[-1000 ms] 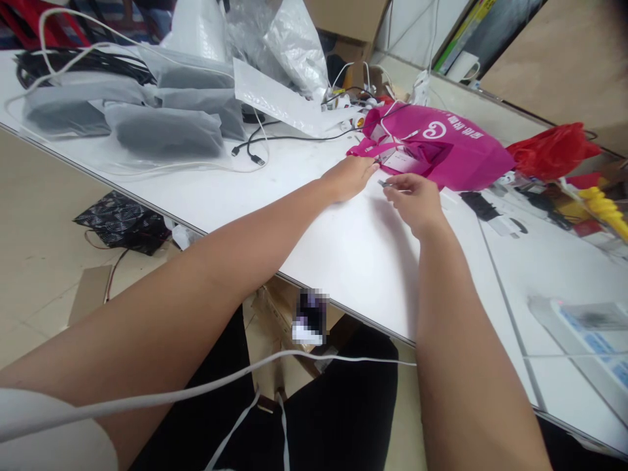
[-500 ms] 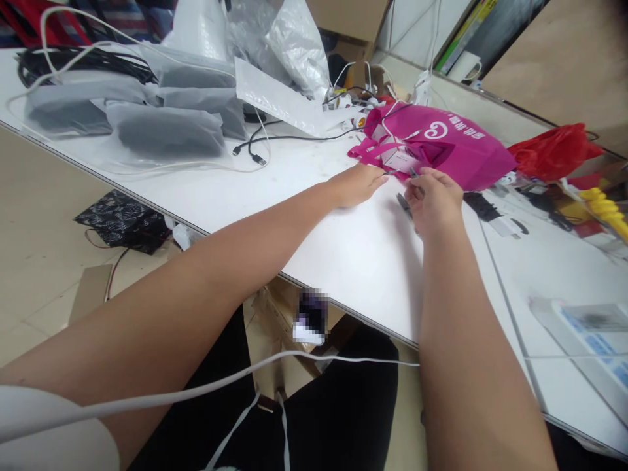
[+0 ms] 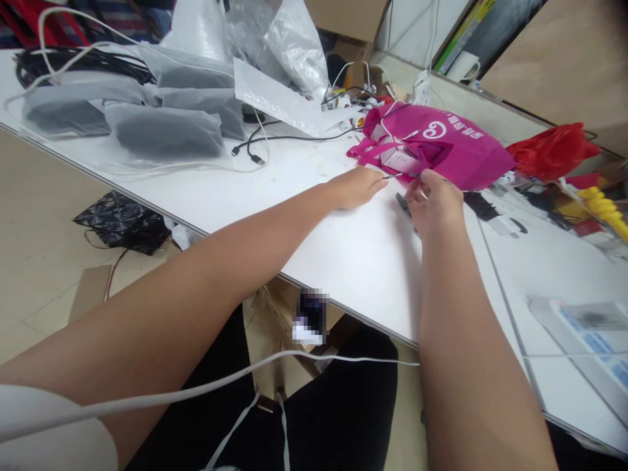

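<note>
While the right hand (image 3: 434, 203) pinches its fingers (image 3: 422, 178) closed on a thin dark sliver of a thing (image 3: 401, 175), the left hand (image 3: 357, 186) lies low on the white bench (image 3: 343, 255) with its fingers (image 3: 380, 183) stretched toward the sliver's free end; whether they touch it cannot be told, and they grip nothing that shows. The thin thing is slim, straight and dark with a paler, metallic-looking tip, held nearly level just above the bench between the two hands; it is too small to name with certainty. A second small dark piece (image 3: 403, 204) lies on the bench right under the right hand's thumb side.

Just beyond both hands lies a magenta bag (image 3: 441, 147) with white print, its mouth turned toward the fingers and pale cards or packets showing inside. To the right of it sits a crumpled red bag (image 3: 552, 152), and near that a yellow coiled item (image 3: 602, 208). Farther left on the bench lie black cables (image 3: 255, 147), grey wrapped bundles (image 3: 161, 127) and clear plastic bags (image 3: 289, 46). A white cord (image 3: 196, 391) crosses in front of the person's lap.
</note>
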`<move>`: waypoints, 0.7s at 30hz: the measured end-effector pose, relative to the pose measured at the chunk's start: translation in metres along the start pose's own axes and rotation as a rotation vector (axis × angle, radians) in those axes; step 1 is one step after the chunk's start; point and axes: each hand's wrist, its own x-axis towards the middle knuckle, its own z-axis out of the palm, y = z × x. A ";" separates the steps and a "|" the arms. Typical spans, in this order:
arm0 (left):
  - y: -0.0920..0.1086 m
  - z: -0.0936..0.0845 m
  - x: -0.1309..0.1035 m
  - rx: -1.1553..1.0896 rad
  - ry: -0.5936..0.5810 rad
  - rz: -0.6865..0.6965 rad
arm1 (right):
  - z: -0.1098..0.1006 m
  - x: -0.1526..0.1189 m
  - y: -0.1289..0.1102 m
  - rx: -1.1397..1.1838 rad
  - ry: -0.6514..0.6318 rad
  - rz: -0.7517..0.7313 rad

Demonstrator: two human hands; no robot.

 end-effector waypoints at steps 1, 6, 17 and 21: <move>0.000 0.000 0.000 0.002 -0.004 0.002 | 0.000 0.000 0.000 0.037 0.008 0.018; 0.001 0.000 -0.001 -0.010 -0.024 0.010 | 0.000 0.004 0.002 0.111 -0.013 0.045; 0.006 0.000 -0.004 -0.082 -0.007 0.024 | -0.007 0.004 0.010 -0.076 -0.165 -0.050; 0.006 0.000 -0.005 -0.093 -0.008 0.026 | -0.004 0.002 0.008 -0.078 -0.174 -0.040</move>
